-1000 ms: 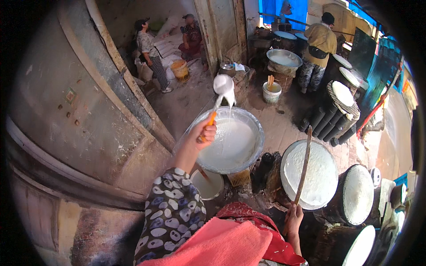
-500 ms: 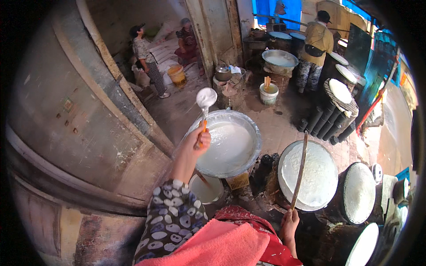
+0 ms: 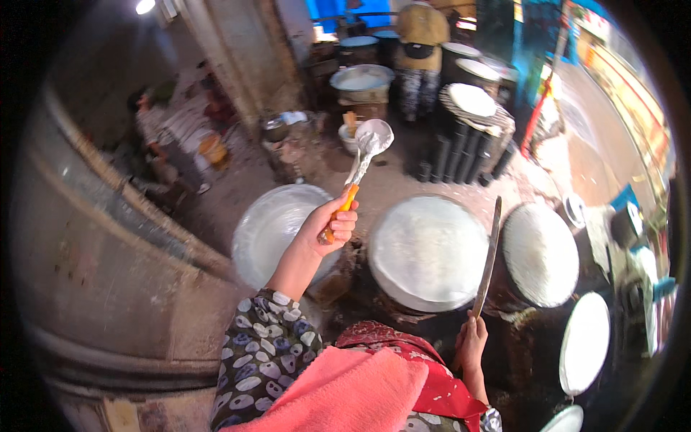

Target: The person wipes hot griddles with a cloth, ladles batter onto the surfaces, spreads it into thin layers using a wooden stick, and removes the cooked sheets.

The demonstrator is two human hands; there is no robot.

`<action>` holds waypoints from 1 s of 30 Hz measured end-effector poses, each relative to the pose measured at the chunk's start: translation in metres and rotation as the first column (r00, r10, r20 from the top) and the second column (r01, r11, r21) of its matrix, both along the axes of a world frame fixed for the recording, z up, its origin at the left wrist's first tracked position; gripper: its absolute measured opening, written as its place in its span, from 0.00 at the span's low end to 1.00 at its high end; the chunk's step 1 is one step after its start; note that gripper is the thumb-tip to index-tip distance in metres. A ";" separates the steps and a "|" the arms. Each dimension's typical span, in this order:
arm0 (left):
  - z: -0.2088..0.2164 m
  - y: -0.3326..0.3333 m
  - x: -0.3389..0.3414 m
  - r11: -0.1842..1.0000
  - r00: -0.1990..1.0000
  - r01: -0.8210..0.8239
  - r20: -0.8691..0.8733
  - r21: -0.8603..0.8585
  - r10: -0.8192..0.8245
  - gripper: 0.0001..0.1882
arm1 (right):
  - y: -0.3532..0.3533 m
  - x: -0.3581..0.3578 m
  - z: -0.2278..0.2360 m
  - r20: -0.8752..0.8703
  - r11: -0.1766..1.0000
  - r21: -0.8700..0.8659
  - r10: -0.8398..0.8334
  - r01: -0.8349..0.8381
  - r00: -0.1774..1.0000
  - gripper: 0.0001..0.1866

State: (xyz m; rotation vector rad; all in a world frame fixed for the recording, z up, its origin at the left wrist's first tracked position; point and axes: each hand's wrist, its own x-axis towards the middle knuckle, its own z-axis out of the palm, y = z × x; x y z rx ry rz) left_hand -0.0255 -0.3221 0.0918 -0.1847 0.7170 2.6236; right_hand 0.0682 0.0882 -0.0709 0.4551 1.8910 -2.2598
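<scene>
My left hand (image 3: pixel 332 225) is closed round the orange handle of a ladle (image 3: pixel 376 137), raised with white liquid clinging to its bowl. Below and left of that hand stands a wide metal basin (image 3: pixel 240 234) of white liquid, partly covered by my forearm. In my right hand (image 3: pixel 471 342) is a long, thin, flat wooden stick (image 3: pixel 491 252), pointing up and away. It passes along the right edge of a round white steaming surface (image 3: pixel 428 252). Another round white surface (image 3: pixel 541 253) lies just right of the stick.
More white rounds, one at the lower right (image 3: pixel 584 342), sit on dark stove tops. Farther off, a white round lies on a rack (image 3: pixel 471 99) over black cylinders. A person in a yellow jacket (image 3: pixel 421 32) stands at the back; two blurred figures are at left. A wall (image 3: pixel 122 281) runs along my left.
The view has turned right, so the surroundings sit farther left. My left hand and the ladle have swung from over the basin toward the middle round surface. Both hands keep their holds.
</scene>
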 end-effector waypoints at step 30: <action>-0.025 0.532 -0.119 0.636 0.711 0.676 0.102 -0.372 -0.696 0.15 | 0.385 -0.060 0.096 -0.470 0.565 0.552 -0.397 0.614 0.788 0.18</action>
